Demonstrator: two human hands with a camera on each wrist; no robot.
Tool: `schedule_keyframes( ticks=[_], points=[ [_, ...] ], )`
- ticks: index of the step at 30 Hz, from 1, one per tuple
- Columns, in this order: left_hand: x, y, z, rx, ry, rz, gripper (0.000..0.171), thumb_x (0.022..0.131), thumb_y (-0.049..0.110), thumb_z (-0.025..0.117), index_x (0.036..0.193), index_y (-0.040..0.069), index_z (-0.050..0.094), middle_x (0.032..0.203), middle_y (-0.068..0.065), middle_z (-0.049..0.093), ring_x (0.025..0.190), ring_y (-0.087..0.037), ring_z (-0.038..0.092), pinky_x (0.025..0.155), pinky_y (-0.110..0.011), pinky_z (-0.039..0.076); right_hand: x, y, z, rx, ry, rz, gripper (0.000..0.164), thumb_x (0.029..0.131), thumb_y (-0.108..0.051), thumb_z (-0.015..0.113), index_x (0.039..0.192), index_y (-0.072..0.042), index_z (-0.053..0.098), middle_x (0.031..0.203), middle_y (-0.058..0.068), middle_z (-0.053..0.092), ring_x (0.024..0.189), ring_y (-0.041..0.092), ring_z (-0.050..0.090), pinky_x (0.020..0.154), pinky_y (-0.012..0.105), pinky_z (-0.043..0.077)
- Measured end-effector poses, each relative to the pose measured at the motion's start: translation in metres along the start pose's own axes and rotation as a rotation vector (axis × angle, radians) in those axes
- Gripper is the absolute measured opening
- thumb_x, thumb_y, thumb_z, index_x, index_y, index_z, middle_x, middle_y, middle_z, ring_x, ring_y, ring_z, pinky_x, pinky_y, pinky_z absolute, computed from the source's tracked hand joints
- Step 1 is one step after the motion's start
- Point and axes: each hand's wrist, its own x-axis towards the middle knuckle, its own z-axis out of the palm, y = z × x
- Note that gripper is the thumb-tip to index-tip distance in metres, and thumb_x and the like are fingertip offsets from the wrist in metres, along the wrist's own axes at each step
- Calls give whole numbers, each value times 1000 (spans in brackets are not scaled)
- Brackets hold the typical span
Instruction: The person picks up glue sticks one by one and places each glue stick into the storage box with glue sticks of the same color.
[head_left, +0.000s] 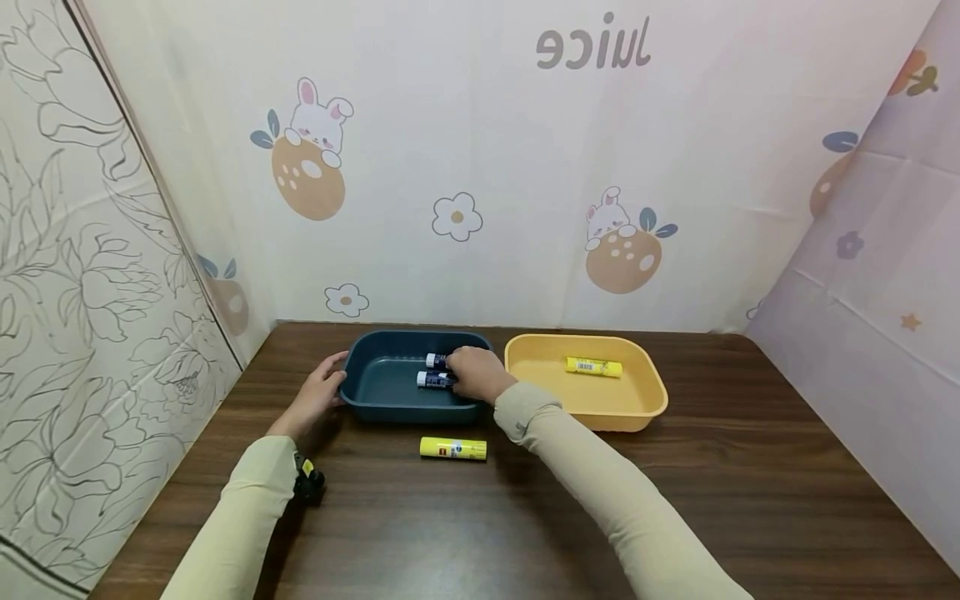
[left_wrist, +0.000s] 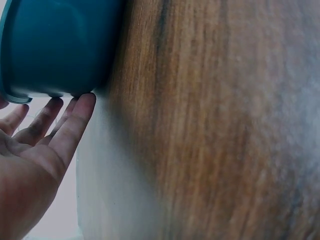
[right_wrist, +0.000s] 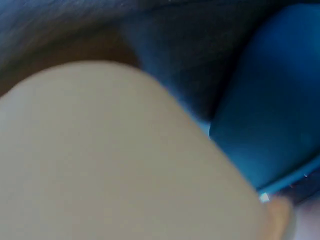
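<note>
Two dark tubes [head_left: 435,380] lie at the right fingers [head_left: 461,367], partly covered

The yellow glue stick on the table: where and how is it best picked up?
I'd probably pinch the yellow glue stick around its middle from above, across its near and far sides: it is a slim tube lying flat on the table, lengthwise left to right, in front of the dark blue tray.

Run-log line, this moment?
left hand: touching blue tray | right hand: at dark tubes inside blue tray | yellow tray: yellow tube | table: another yellow tube
</note>
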Motion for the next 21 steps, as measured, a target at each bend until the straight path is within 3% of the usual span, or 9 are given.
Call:
schedule_keyframes(
  ticks=[6, 21],
  points=[
    [0, 0, 1, 0, 1, 3, 51, 103, 15, 29, 151, 3, 17, 142, -32, 30, 115, -42, 49, 89, -43, 49, -10, 7, -11, 9, 52, -18, 22, 86, -18, 67, 106, -8, 68, 96, 3, 65, 85, 16, 59, 70, 31, 52],
    [0, -2, 2, 11, 6, 0, 51, 103, 16, 29, 151, 1, 17, 140, -32, 33, 110, -38, 52, 86, -40, 51, -53, 11, -53, 69, 135, -77, 30, 87, -22, 69, 113, -7, 68, 103, 5, 66, 90, 16, 58, 79, 28, 52]
  ],
)
